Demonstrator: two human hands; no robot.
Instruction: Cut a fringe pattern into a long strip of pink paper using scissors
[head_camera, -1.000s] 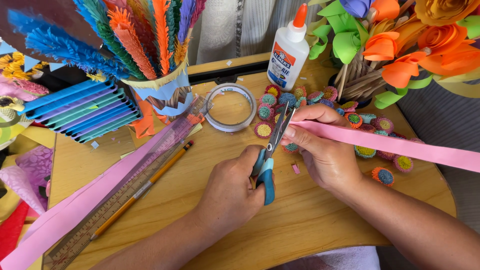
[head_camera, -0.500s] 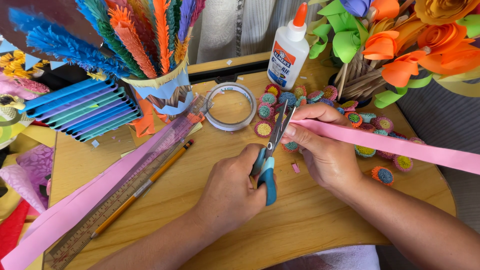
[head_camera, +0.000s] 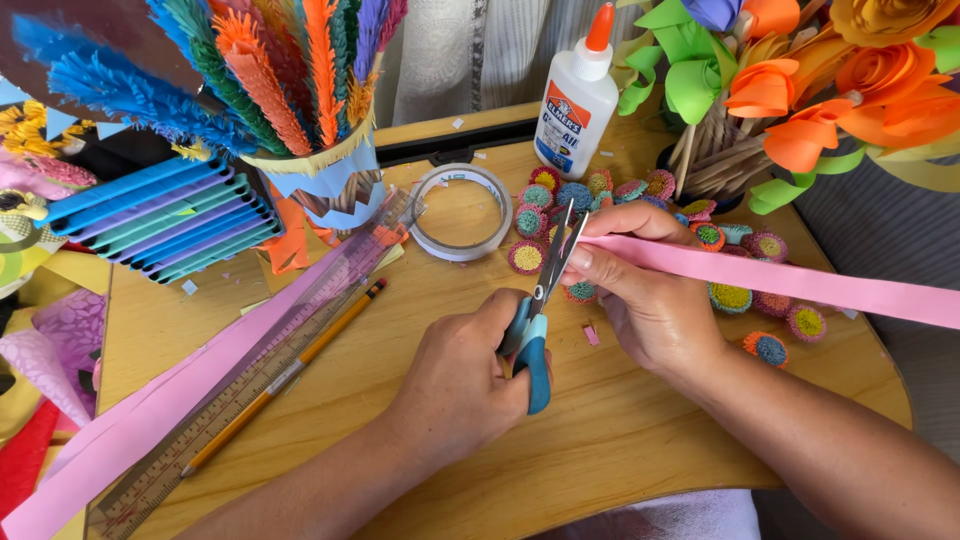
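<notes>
Pink paper strip (head_camera: 780, 282) stays pinched in your right hand (head_camera: 650, 300); your left hand (head_camera: 460, 375) grips the blue-handled scissors (head_camera: 540, 320), blades barely shifted, still at the strip's end.

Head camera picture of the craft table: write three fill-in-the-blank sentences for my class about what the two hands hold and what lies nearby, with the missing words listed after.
1. The left hand grips blue-handled ______ whose blades meet the end of the paper strip.
2. The right hand pinches a long paper strip coloured ______.
3. Beside the clear ruler lies a yellow ______.

Missing words: scissors; pink; pencil
</notes>
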